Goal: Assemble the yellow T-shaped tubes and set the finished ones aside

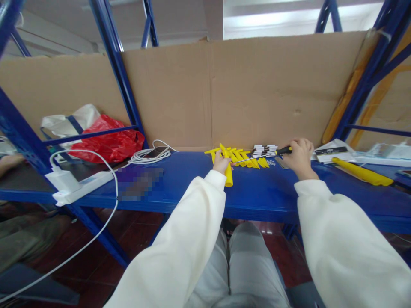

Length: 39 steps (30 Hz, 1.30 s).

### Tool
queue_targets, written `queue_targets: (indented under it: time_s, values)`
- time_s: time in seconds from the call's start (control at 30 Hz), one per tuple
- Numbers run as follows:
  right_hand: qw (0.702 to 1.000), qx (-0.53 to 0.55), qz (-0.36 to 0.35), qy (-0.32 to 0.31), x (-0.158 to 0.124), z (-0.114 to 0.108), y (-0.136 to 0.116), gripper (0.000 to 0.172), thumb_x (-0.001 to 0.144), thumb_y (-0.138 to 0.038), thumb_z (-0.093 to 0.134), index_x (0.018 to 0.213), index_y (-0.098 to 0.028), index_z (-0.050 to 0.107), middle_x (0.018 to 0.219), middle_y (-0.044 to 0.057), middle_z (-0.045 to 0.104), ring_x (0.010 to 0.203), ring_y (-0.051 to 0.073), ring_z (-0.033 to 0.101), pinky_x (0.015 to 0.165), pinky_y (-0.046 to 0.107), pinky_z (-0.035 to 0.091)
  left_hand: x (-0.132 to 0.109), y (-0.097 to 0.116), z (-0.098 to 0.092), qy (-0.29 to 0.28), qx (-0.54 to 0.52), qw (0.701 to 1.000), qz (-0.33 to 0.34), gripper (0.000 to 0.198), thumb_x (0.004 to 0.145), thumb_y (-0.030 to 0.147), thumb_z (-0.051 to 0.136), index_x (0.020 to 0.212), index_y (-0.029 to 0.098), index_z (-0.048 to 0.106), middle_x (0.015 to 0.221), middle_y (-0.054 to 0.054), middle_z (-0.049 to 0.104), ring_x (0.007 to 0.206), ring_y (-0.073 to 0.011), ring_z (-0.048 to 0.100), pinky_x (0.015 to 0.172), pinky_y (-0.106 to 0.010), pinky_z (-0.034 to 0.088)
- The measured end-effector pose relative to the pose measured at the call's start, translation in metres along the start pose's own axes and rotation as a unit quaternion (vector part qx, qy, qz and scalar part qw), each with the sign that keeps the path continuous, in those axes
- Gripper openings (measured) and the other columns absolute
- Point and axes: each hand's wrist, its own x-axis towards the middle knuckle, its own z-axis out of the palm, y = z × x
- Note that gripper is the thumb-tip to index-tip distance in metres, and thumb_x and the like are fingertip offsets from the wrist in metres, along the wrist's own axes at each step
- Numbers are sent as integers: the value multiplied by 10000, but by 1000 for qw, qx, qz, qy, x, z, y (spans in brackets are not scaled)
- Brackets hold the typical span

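My left hand [220,163] is closed around a yellow tapered tube [228,176], whose wide end points toward me. A screwdriver [284,150] with a black and yellow handle is gripped in my right hand [299,156]. Its long thin shaft runs leftward, and the tip ends at or close to the yellow tube by my left fingers; whether it touches cannot be made out. Behind the shaft lies a row of several similar yellow pieces [245,159]. Small white blocks with dark bands [263,150] are stacked beyond them. Tiny pale parts [271,162] are scattered near the right end of the row.
The blue shelf [192,188] backs onto a cardboard wall [257,90]. At right lie a long yellow piece [362,172] and a black-and-white packet [334,153]. Leftward are coiled white cable [149,156], a red bag [107,139] and a power strip [86,188]. Another person's hand [9,164] shows far left.
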Motion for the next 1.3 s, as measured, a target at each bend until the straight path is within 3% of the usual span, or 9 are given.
queue_targets:
  time_s: [0.2, 0.5, 0.7, 1.0, 1.3]
  values:
    - [997, 44, 32, 61, 1, -11, -5, 205, 699, -146, 621, 878, -243, 642, 1141, 173, 596, 1253, 429, 484, 1139, 756, 309, 1, 0, 0, 15, -7, 1000, -3, 848, 840, 19, 702, 1613, 271, 459, 1349, -141, 770, 858, -230, 829, 477, -202, 508]
    - [991, 62, 84, 82, 0, -21, -8, 183, 743, -154, 613, 911, -220, 641, 1267, 228, 590, 1344, 477, 448, 1106, 700, 318, -4, 4, 0, 11, 6, 1000, -15, 799, 874, 13, 648, 1611, 245, 442, 1377, -165, 759, 922, -243, 840, 460, -197, 474]
    - [989, 74, 92, 83, -1, -19, -3, 183, 799, -236, 595, 958, -232, 684, 1296, 221, 606, 1376, 479, 462, 1085, 665, 341, -5, 5, 0, 4, 18, 1000, -24, 812, 849, -20, 672, 1584, 253, 460, 1318, -150, 775, 779, -205, 823, 466, -199, 490]
    - [987, 96, 82, 100, 1, -12, 4, 214, 730, -292, 666, 942, -264, 675, 1171, 187, 649, 1293, 477, 510, 1025, 659, 384, -9, 8, 1, -11, 30, 999, -39, 780, 869, 14, 683, 1571, 261, 448, 1255, -116, 779, 614, -115, 735, 422, -159, 457]
    - [981, 128, 88, 115, 1, -12, -3, 197, 664, -268, 671, 836, -260, 577, 1122, 164, 625, 1276, 463, 504, 1013, 650, 395, -8, 6, 0, -8, 1, 998, -63, 859, 836, -6, 661, 1624, 247, 433, 1301, -161, 780, 749, -189, 799, 445, -186, 494]
